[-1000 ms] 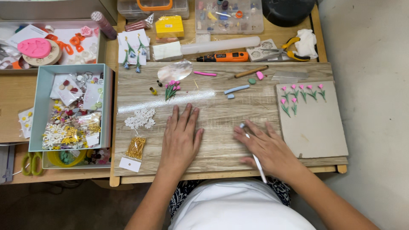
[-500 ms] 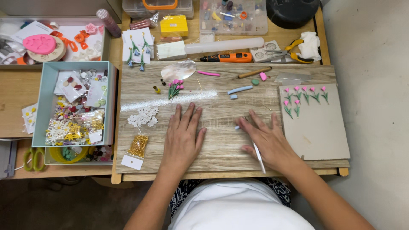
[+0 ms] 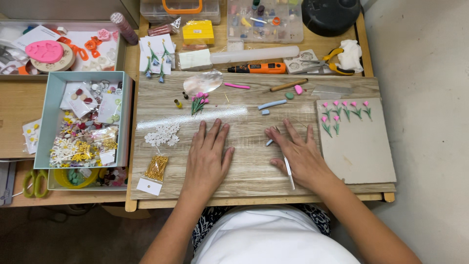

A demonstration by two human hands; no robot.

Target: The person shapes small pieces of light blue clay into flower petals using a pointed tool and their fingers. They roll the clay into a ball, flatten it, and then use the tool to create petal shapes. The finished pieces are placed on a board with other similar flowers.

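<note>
At the far left, yellow-handled scissors (image 3: pixel 35 182) lie on the lower shelf, and just right of them an open teal box (image 3: pixel 53 102) holds small packets of flower-shaped pieces and beads. On the wood-grain board (image 3: pixel 244 181), near its left edge, sit a cluster of white lace-like flowers (image 3: pixel 162 133) and, below it, a clear bag of gold findings (image 3: pixel 156 168). Farther up the board lies a small bunch of pink tulips with green stems (image 3: pixel 198 101).

The left hand (image 3: pixel 207 156) lies flat on the board, palm down, fingers straight and close together, holding nothing. Well apart to its right, the right hand (image 3: pixel 299 154) also rests palm down, fingers spread wide; a thin white-handled tool (image 3: pixel 288 172) lies beneath it, its end sticking out below the palm, and whether the fingers grip it cannot be told. A small pale blue clay piece (image 3: pixel 269 142) peeks out just beside that hand's thumb side. Above lie a pale blue clay roll (image 3: pixel 272 104) and an orange rotary tool (image 3: pixel 259 68). Rightmost, a grey tile (image 3: pixel 361 151) carries a row of pink clay tulips (image 3: pixel 344 110)
</note>
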